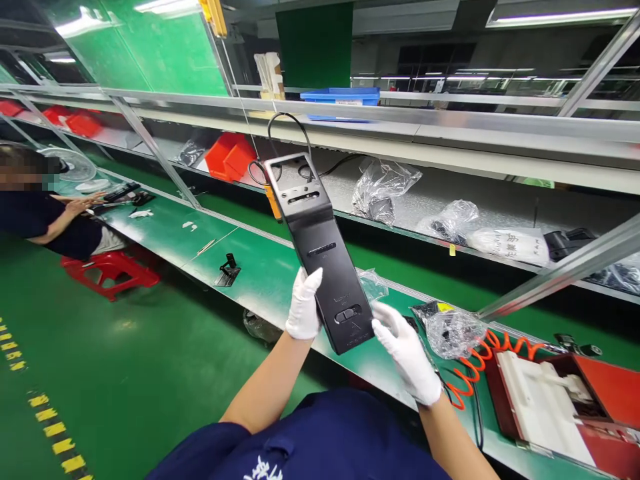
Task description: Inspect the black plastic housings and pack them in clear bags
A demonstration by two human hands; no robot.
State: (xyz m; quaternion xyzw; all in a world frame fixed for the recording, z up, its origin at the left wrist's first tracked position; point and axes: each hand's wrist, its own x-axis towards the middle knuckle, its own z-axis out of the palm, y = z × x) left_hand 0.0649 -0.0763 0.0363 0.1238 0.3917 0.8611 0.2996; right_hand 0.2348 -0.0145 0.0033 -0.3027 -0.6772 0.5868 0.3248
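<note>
I hold a long black plastic housing (320, 250) upright in front of me, its flat back with slots and a small slider facing me. My left hand (304, 305), in a white glove, grips its lower left edge. My right hand (407, 353), also gloved, grips the lower right corner with the thumb on the face. A black cable (285, 127) loops behind the top of the housing.
A green conveyor bench (260, 273) runs diagonally, with a small black bracket (229, 269) on it. Clear plastic bags (453, 330) lie to the right, near an orange coiled hose (480, 363) and a red box with white parts (555, 393). A seated person (45, 213) works at far left.
</note>
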